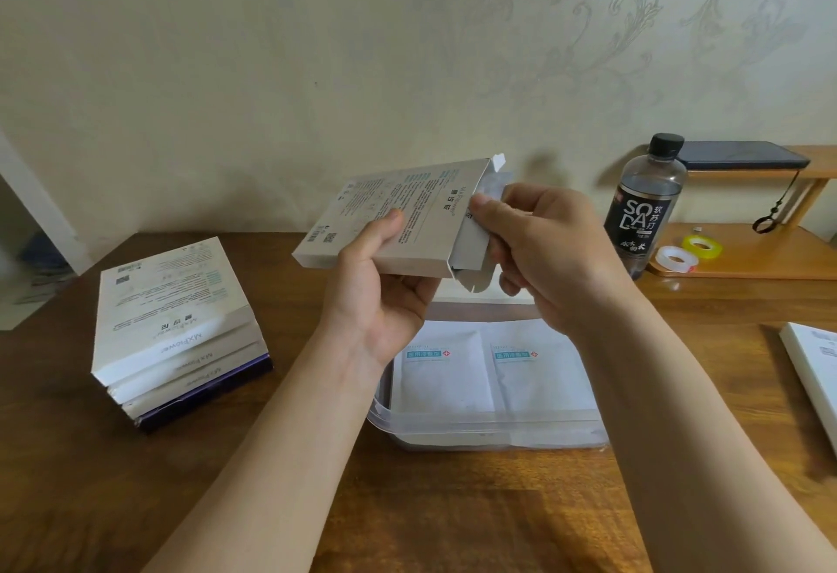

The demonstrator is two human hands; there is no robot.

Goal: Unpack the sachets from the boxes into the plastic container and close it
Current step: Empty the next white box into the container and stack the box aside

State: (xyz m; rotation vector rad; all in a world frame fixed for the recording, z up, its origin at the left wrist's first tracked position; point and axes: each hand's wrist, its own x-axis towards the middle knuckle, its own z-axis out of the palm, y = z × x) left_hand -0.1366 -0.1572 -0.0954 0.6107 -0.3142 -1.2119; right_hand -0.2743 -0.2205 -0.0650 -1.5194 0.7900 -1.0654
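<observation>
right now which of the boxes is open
The box in the left hand: its end flap is open and the right hand pinches a sachet there. The stacked boxes look shut.

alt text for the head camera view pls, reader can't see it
A person's left hand holds an opened white box above a clear plastic container while the right hand pinches sachets at the box's open end. Two more sachets lie side by side in the container; a stack of boxes sits left on the wooden table, a soda bottle right.
</observation>
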